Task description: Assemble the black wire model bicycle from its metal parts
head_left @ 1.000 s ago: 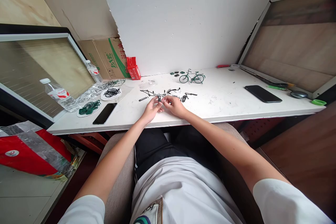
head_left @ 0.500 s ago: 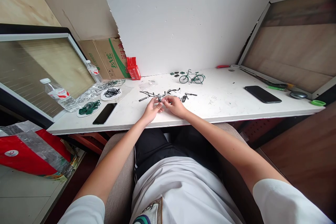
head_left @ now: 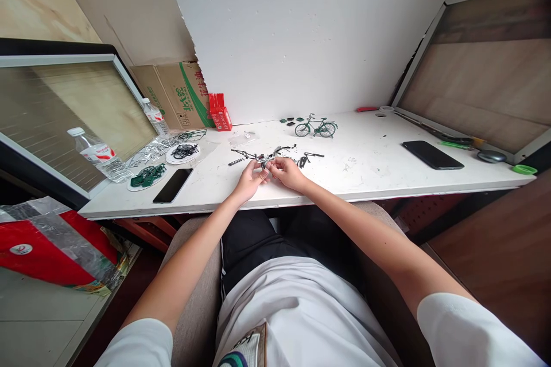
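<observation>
My left hand (head_left: 248, 183) is closed at the table's front middle, its thumb and fingertips pinching a small black part (head_left: 263, 165). Against it from the other side, my right hand (head_left: 289, 175) is closed too, its thumb and forefinger meeting at the part's edge. The part is too small and covered to name more exactly. Just beyond my fingers lie several loose black model bicycle pieces: thin bars (head_left: 243, 153) on the left, a curved piece (head_left: 284, 149) behind, and a piece with a straight bar (head_left: 313, 155) on the right. A finished green model bicycle (head_left: 316, 127) stands farther back.
Left on the white table (head_left: 357, 178) are a phone (head_left: 172, 186), green parts (head_left: 147, 176), black parts on a white disc (head_left: 183, 152) and two water bottles (head_left: 103, 159). A red box (head_left: 221, 114) stands behind. Rightward lie another phone (head_left: 433, 155) and a mouse (head_left: 491, 156).
Both hands stay together at nearly the same spot, the small black part still between them. The whole view has shifted very slightly; the loose pieces appear otherwise unmoved.
</observation>
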Tool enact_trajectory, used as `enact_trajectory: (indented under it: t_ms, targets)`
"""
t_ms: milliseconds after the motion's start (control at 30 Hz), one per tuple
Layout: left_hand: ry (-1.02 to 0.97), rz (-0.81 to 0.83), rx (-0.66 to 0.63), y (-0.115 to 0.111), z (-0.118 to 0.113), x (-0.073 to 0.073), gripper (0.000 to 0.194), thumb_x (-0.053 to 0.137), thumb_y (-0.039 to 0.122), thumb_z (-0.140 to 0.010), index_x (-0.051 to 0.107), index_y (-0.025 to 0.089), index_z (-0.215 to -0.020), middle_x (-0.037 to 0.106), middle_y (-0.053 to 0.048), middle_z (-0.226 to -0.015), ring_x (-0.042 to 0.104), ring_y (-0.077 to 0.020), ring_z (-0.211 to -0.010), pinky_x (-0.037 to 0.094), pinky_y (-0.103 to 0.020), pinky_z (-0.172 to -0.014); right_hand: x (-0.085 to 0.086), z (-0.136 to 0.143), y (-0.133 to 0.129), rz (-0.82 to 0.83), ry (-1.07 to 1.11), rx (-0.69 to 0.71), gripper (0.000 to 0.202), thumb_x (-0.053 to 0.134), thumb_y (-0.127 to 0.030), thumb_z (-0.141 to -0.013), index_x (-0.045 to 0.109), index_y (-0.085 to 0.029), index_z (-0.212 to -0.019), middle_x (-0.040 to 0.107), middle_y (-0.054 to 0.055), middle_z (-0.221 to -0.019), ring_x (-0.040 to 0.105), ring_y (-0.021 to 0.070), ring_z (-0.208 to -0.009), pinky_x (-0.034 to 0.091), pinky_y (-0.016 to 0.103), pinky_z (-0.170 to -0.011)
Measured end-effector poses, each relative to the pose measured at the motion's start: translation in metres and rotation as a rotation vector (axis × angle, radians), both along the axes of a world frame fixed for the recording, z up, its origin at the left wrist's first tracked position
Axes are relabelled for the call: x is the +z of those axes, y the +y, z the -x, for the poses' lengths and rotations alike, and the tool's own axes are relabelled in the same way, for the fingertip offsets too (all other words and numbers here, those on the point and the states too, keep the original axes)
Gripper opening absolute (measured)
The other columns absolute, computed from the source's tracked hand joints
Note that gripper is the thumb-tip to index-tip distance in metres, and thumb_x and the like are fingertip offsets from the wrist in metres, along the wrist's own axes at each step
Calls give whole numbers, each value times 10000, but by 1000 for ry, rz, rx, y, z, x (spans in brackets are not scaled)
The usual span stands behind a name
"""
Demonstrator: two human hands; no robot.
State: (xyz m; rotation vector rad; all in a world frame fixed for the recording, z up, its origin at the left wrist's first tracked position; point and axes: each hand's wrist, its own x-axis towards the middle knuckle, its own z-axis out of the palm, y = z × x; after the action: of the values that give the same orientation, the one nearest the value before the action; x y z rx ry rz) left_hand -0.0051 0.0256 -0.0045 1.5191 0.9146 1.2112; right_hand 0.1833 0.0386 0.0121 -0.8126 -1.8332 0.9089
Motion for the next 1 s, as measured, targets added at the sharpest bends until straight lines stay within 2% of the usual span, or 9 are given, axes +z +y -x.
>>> enact_trajectory:
  t_ms: [267, 500, 633, 767, 867, 1000]
  targets:
    - [-2, -8, -21, -4, 0, 5, 546, 800, 494, -880, 586, 218, -1300, 609, -145, -1366, 711, -135, -826, 541, -287, -737, -3, 1, 4, 112, 40, 35, 348, 612, -513, -938, 641, -176, -856, 611, -11, -631, 522, 128, -568, 421, 269, -585]
    - [-22, 6, -29, -6, -1, 6, 745, 835, 366, -853, 499, 280, -1512, 554, -156, -1484, 708, -150, -879, 537, -278, -731, -7, -1, 7, 222, 90, 44, 169, 655, -342, -834, 633, -186, -895, 610, -26, -606, 507, 118, -522, 395, 249, -524]
    - [-44, -11, -35, -7, -1, 7, 771, 835, 308, -840, 502, 302, -1535, 550, -137, -1496, 676, -138, -877, 540, -280, -738, -4, -2, 6, 264, 109, 63, 153, 671, -309, -767, 633, -183, -845, 604, -28, -587, 504, 114, -516, 388, 248, -528]
    - [-43, -15, -33, -8, -2, 7, 755, 831, 316, -847, 509, 301, -1530, 555, -131, -1491, 665, -137, -868, 537, -281, -734, -4, -1, 6, 293, 121, 58, 161, 676, -325, -770, 643, -181, -834, 600, -25, -576, 502, 119, -518, 388, 254, -537]
    - [-18, 7, -21, -5, -1, 5, 644, 808, 404, -878, 556, 264, -1454, 566, -140, -1463, 688, -141, -867, 550, -290, -754, -4, 1, 4, 181, 78, -10, 196, 656, -373, -842, 662, -178, -861, 619, -11, -613, 533, 135, -561, 407, 265, -576]
    - [-5, 19, 0, 0, 1, -1, 471, 740, 510, -921, 613, 186, -1238, 575, -153, -1413, 691, -126, -840, 561, -294, -771, -1, 2, -2, -122, -54, -166, 262, 601, -407, -945, 706, -175, -886, 680, 22, -722, 573, 154, -668, 431, 283, -679]
